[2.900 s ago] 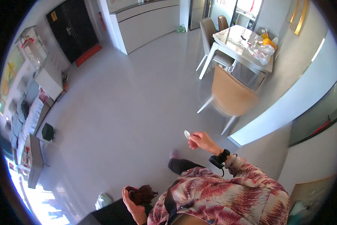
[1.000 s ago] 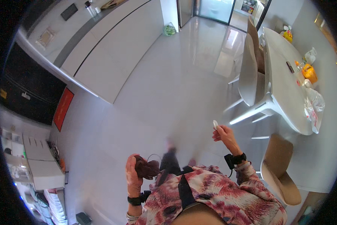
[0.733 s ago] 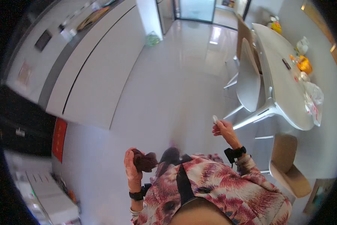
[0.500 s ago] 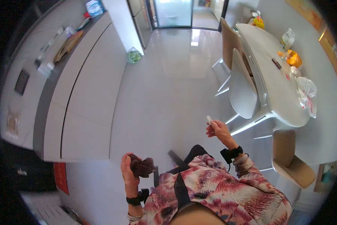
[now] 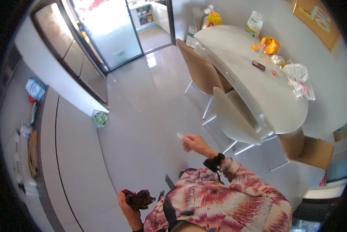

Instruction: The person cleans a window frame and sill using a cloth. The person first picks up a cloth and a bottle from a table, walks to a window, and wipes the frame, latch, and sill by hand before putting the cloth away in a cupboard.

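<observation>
head view: nearest me, my left hand [image 5: 127, 203] grips the left edge of one crumpled dark brown bundle [image 5: 139, 198]; the fingers underneath are hidden. the bundle's longer axis runs roughly left to right, from my palm toward my patterned top [image 5: 219, 199]. farther ahead and to the right, my right hand [image 5: 195, 144] pinches one small white piece [image 5: 180, 136]; blur hides just how the fingers meet, but the piece juts past them, its long axis slanting forward and left. so the white piece lies ahead and to the right of the bundle, well apart from it, and my right hand is the one nearer the table [image 5: 229, 44]. ahead on the left, one clear bag of something green [image 5: 100, 120] sits on the floor. to the right i count three chairs [image 5: 198, 73] at that one table; on it are one dark handset [image 5: 258, 65], one small red thing [image 5: 274, 73], one orange bag [image 5: 272, 45] and one crumpled white bag [image 5: 297, 74]. farther off i see one frosted glass door [image 5: 111, 42].
</observation>
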The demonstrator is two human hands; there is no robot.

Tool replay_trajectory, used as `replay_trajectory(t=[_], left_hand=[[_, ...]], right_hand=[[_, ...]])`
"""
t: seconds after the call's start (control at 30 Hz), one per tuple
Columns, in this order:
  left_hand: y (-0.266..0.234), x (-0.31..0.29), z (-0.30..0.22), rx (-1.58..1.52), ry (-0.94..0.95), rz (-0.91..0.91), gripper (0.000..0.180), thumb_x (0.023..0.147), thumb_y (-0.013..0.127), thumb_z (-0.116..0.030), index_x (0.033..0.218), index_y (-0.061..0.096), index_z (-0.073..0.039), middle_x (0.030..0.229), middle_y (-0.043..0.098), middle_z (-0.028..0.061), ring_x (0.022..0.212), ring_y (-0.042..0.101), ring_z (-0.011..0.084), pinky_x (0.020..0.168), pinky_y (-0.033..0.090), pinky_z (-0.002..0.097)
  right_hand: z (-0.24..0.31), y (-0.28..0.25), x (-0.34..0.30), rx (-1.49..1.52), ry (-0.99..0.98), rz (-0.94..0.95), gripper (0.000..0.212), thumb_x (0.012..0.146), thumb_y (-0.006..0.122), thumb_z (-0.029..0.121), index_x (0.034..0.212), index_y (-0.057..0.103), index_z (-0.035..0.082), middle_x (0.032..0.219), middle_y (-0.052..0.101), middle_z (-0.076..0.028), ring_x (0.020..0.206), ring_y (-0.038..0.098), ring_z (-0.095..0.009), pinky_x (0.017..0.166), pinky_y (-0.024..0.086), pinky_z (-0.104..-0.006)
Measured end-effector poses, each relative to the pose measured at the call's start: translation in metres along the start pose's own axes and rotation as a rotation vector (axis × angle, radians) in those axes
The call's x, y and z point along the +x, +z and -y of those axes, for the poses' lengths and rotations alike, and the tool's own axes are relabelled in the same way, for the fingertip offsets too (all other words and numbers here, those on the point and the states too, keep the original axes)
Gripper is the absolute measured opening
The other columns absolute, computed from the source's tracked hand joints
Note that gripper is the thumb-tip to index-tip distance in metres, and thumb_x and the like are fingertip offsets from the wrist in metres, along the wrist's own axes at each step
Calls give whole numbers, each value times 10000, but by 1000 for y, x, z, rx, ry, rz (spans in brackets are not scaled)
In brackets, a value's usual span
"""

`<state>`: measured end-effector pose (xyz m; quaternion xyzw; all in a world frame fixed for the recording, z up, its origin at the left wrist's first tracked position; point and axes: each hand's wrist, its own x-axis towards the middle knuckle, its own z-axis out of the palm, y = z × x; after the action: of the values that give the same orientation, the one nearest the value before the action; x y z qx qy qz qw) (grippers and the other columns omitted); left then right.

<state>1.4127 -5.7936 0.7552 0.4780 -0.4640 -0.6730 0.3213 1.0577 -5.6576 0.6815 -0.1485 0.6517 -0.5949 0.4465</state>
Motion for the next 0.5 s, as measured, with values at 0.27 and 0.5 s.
replay_trajectory(t=[0.27,0.5], left_hand=[[53,141,-41,101,-3,91,344,921,465,-378,1033,514,-56,845,540,74,788,556,175,688,501,313],[95,294,-58,-114,-159,31,351,917,480,-396,1032,521,-66,827,546,67,775,560,171,680,511,319]], right_hand=[[80,10,127,-29,-74,1,333,942,469,290,939,587,-21,777,614,-67,644,609,-128,560,519,-261],[97,0,239,-10,-63,-56,322,937,479,278,890,577,-25,765,612,-70,638,606,-129,549,517,-263]])
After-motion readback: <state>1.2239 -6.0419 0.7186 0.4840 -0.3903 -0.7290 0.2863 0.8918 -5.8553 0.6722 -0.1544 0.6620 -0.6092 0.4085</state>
